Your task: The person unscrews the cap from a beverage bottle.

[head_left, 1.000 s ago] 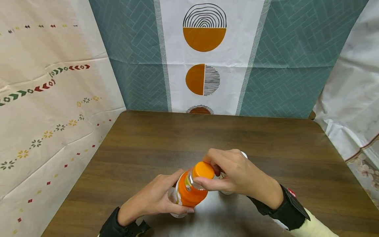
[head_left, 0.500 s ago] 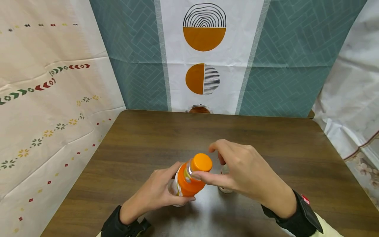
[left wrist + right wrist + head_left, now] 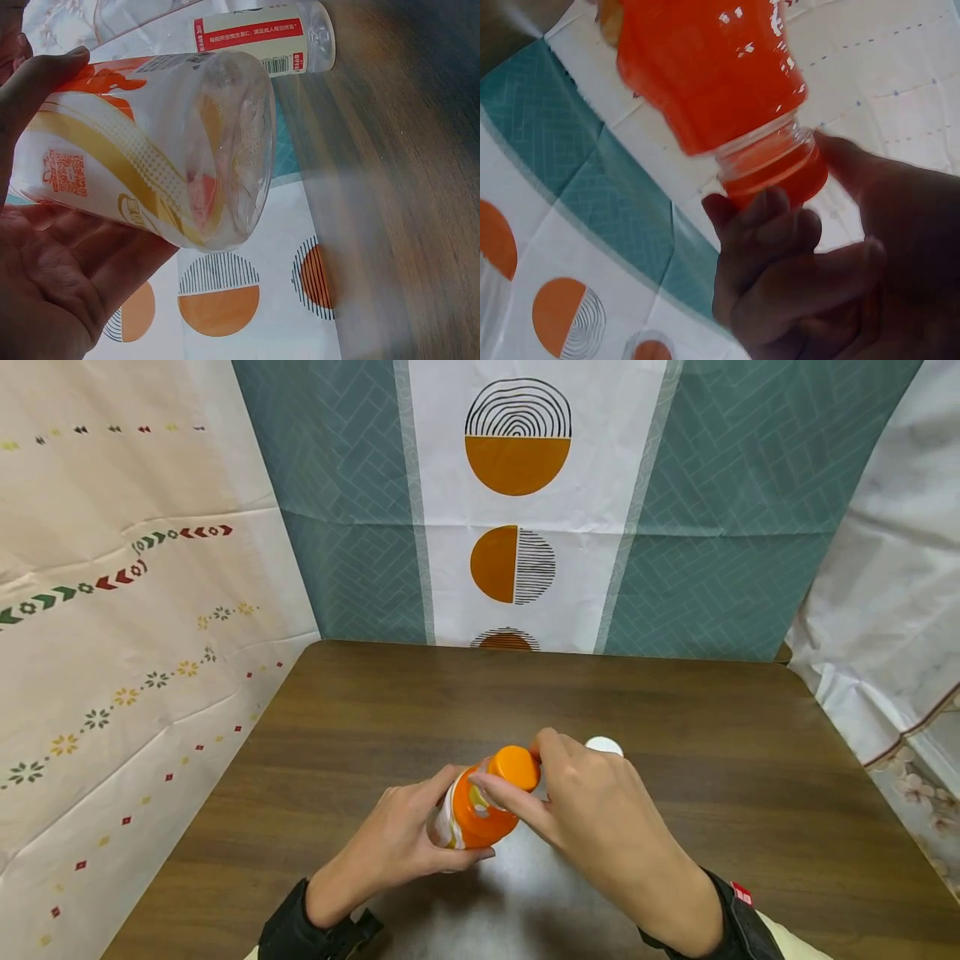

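Observation:
My left hand (image 3: 401, 835) grips a clear plastic bottle (image 3: 477, 822) of orange drink, fingers and thumb around its labelled body. The bottle leans to the right above the table, its orange cap (image 3: 516, 767) uppermost. At the cap my right hand (image 3: 603, 814) pinches with thumb and curled fingers; the right wrist view shows them on opposite sides of the cap (image 3: 780, 180). A see-through bottom and a white-and-gold label of the bottle (image 3: 150, 142) fill the left wrist view. Behind my right hand a second bottle's white cap (image 3: 604, 745) shows, its body hidden there.
In the left wrist view the second bottle (image 3: 262, 39) has a cream label with a red band. Brown wood table (image 3: 360, 710) lies under both hands. Patterned cloths hang behind it, a teal and white one (image 3: 352, 527) at the back.
My right hand left the cap, its fingers spreading away from it, and has now come back onto it. The bottle has risen slightly in the left hand, and the white cap behind shows again.

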Demonstrator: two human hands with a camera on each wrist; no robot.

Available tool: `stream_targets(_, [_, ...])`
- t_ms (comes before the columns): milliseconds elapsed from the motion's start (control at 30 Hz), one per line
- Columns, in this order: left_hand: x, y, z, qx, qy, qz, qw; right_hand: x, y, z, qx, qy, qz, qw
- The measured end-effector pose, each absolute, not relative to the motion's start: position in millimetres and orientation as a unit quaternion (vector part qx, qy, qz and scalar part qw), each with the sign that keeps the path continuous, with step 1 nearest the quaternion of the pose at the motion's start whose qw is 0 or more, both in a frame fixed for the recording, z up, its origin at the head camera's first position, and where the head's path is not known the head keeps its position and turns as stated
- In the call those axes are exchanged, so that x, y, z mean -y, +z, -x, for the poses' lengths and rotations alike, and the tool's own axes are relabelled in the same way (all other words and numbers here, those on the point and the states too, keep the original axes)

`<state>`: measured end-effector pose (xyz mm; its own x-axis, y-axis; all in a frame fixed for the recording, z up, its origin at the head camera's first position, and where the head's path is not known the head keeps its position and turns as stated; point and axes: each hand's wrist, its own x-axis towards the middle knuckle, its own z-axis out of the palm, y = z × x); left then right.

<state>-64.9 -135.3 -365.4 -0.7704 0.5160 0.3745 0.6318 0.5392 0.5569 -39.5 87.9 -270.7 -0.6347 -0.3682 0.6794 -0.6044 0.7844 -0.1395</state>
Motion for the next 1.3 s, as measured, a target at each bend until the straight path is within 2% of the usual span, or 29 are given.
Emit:
stream_targets(233, [134,-367,65,0.878,-0.349,0.318,0.08,-86,-275,44,0.892,0.178,-0.262,0.323])
stream_targets(833, [134,-365,60,0.847,-0.391,0.355,0.063,-97,-278,52,0.816,0.25,-0.397,0.338])
stream_targets(1300, [132,-361,59,0.831,-0.414,0.372,-0.001,-106,-268,52,0.81,0.215,-0.435,0.33])
